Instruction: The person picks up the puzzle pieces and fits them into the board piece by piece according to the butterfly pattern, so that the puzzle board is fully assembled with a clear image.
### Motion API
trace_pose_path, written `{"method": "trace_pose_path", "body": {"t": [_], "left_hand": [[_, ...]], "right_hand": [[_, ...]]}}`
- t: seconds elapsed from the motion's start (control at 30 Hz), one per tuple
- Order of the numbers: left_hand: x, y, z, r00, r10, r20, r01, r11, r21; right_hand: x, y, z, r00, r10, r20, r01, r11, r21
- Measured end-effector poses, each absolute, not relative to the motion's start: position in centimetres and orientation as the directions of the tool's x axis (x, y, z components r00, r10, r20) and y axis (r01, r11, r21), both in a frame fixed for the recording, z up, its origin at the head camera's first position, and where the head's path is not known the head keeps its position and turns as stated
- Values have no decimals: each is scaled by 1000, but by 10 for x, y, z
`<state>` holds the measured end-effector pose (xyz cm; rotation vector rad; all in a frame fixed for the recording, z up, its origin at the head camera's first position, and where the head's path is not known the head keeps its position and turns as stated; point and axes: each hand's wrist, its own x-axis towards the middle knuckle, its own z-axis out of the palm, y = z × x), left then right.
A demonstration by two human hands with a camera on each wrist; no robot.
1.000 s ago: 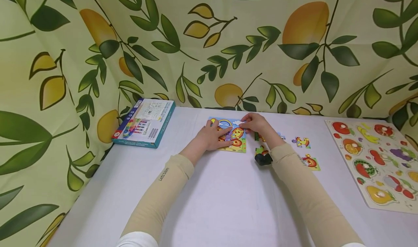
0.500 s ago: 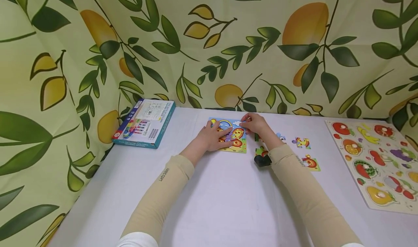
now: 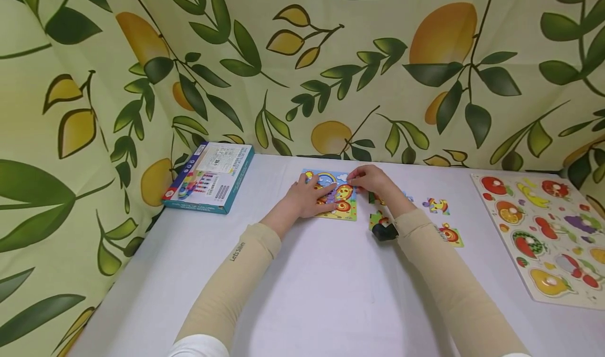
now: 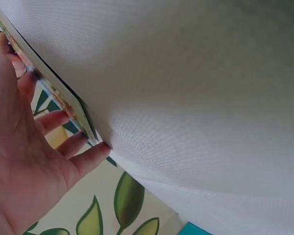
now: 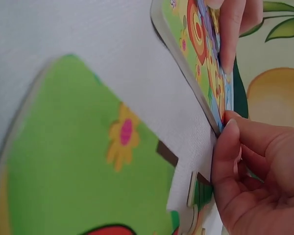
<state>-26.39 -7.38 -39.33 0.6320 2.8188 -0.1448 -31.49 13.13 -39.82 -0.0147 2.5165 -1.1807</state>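
A butterfly jigsaw puzzle (image 3: 348, 213) with a rainbow and blue sky lies on the white-covered table. My left hand (image 3: 304, 197) rests on its left part, fingers spread over the picture. In the left wrist view those fingers (image 4: 71, 144) reach along the puzzle's edge. At the upper right corner, my right hand (image 3: 371, 178) pinches the puzzle's edge. The right wrist view shows its thumb and index finger (image 5: 255, 134) meeting at the corner of the puzzle (image 5: 190, 58). Part of the picture is hidden under the left hand.
Loose jigsaw pieces (image 3: 438, 206) lie right of the puzzle, some partly hidden by the right forearm. A large green piece (image 5: 78, 147) fills the right wrist view's foreground. A fruit knob board (image 3: 543, 231) lies far right, a flat box (image 3: 212, 176) back left. Patterned cloth hangs behind.
My right hand's fingertips have shifted slightly toward me along the puzzle's upper right corner, and the index finger has lowered. The left hand has stayed in place on the puzzle.
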Motion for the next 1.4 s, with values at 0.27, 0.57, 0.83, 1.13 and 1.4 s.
{"method": "trace_pose_path", "body": {"t": [0.27,0.57,0.83,1.13,1.4], "left_hand": [[-262,-75,-392,-880,403,-250,425,904,-40],[-264,-74,-395,-881,408,-241,428,903,-37],[-265,-74,-395,-881,406,-243,428,903,-44],[-265,-75,-396,-879,404,-253,427,904,-39],[-266,-75,-396,-878,404,-258,420,908,-7]], "right_hand": [[-312,122,-405,-972,-122,-202,38,762,-646],[-308,112,-404,-989,-9,-145,73,833,-549],[-314,125,-400,-968,-144,-204,8,797,-603],[-315,134,-392,-927,-230,-296,27,747,-664],[-311,131,-394,-936,-222,-274,18,745,-666]]}}
